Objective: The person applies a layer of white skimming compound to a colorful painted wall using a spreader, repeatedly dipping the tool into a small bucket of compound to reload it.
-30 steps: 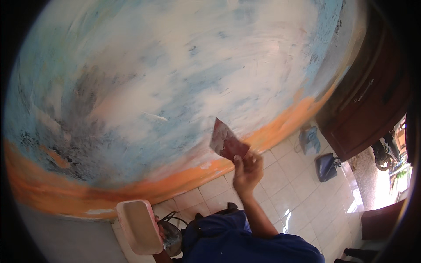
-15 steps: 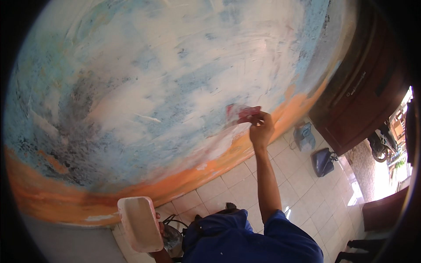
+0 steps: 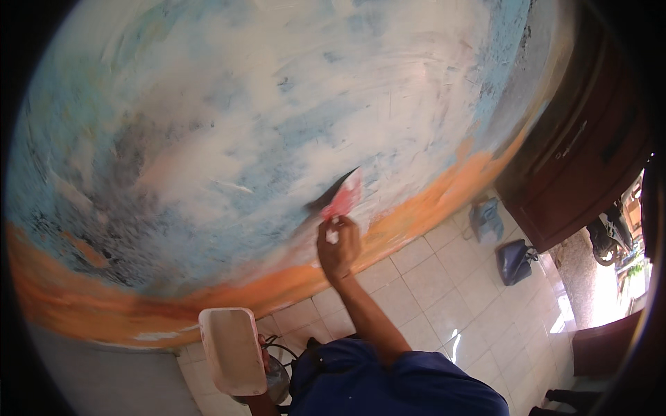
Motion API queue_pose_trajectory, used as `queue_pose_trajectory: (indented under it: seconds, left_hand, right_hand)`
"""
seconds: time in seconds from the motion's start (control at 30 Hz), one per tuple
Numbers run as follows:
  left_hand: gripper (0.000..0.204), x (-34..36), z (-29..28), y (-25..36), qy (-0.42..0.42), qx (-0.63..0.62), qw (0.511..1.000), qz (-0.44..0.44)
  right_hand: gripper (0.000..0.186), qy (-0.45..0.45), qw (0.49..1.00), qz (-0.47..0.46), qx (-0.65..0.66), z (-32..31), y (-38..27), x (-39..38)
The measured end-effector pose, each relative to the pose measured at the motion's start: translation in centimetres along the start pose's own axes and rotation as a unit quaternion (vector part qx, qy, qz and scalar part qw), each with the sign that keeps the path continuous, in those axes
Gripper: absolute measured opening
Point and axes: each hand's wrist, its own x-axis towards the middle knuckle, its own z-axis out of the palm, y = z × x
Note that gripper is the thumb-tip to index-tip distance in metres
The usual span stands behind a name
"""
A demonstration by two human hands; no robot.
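In right hand [image 3: 338, 249], one scraper [image 3: 343, 200]; left hand [image 3: 264, 355], one tub [image 3: 209, 357].

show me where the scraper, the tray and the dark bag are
Scraper [image 3: 345, 200], head view: its red face.
Tray [image 3: 243, 387], head view: its lower end wall.
Dark bag [image 3: 514, 264], head view: middle of its body.

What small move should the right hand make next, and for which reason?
Perhaps sweep the red spreader lightly leftward across the wall: the right hand holds it at the wall, and blue patches show left of it, amid whitish smears.
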Motion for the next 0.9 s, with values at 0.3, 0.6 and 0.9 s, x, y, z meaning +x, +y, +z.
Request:
queue_pose_trajectory:
  seconds: [0.3,0.6,0.9]
  left_hand:
    - [0.077,-1.7,-2.5,2.0,-0.025,-0.012,1.000,-0.015]
    - [0.075,-2.1,-1.7,2.6,0.038,0.056,0.996,0.055]
    - [0.075,-1.7,-5.1,6.5,-0.024,0.032,0.991,-0.125]
  right_hand:
    - [0.021,-0.073,0.992,-0.027,0.101,-6.3,-4.2,-1.8]
    - [0.012,0.174,0.982,0.048,-0.049,-5.5,3.3,5.0]
    - [0.032,-0.015,0.994,0.109,0.012,-0.6,-0.5,0.3]
